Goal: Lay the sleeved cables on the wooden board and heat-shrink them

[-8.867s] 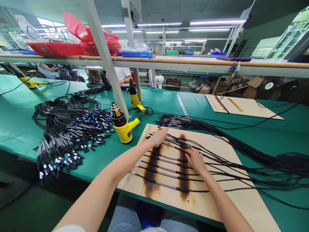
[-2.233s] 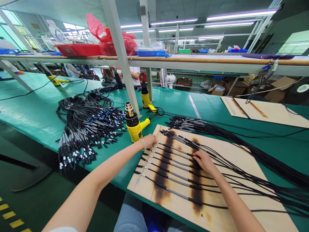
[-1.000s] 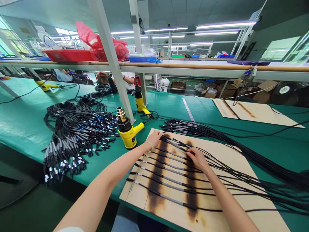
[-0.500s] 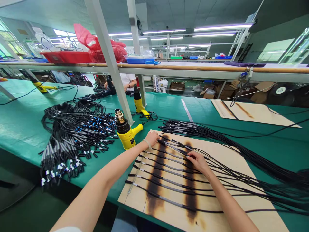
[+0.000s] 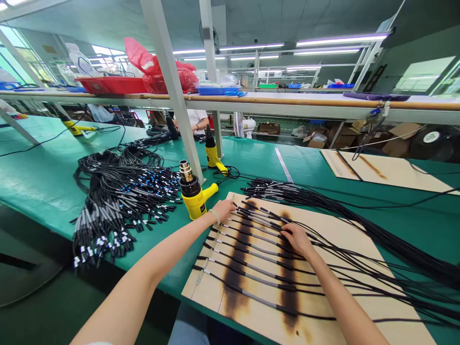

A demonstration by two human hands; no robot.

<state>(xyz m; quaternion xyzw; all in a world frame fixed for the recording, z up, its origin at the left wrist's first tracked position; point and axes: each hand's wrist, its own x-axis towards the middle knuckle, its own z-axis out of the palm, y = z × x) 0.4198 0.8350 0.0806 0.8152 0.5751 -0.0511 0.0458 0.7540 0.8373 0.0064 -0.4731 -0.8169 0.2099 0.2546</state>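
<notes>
On a scorched wooden board [image 5: 323,306], several black cables lie side by side, each with a grey sleeve [image 5: 258,299] between black sections. At the board's far left edge, my left hand [image 5: 223,210] has its fingers closed at the end of one cable [image 5: 257,219]. My right hand [image 5: 296,237] pinches the same row further along, near the second dark burn stripe; its fingertips partly hide what they grip. Just left of the board stands a yellow heat gun [image 5: 194,203], nozzle up.
A large cable pile [image 5: 122,191] covers the bench's left side. Another bundle [image 5: 345,211] runs behind the board. A second heat gun [image 5: 212,155] stands by the shelf post [image 5: 176,91]. Another scorched board [image 5: 388,170] lies back right. Across the bench sits a person [image 5: 196,120].
The view has swung slightly left, so the bench appears further right. Both hands stay at the same cable row, having shifted slightly left relative to the board.
</notes>
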